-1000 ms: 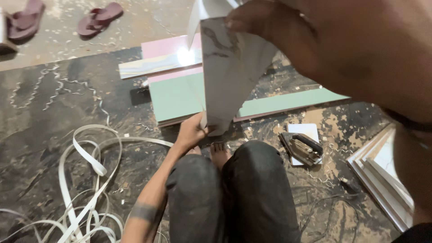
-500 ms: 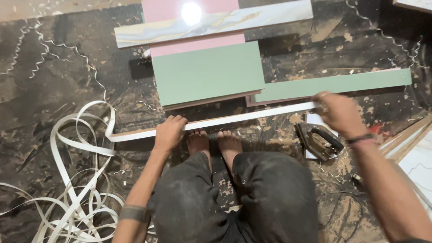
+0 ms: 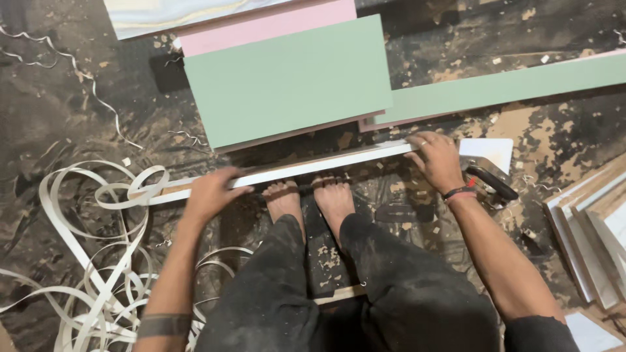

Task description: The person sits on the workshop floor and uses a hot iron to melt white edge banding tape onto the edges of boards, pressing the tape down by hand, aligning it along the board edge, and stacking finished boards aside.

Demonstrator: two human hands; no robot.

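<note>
Two hands, left hand (image 3: 210, 193) and right hand (image 3: 435, 160), on one white strip (image 3: 306, 169)

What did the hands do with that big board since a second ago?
The board was held up on end; now it lies on its edge as a long white strip across the floor, by the feet. The left hand and right hand press on it. The green panel stayed put.

Dim, warm indoor light; soft shadows under boards; dark floor murky; slight blur toward frame edges.
</note>
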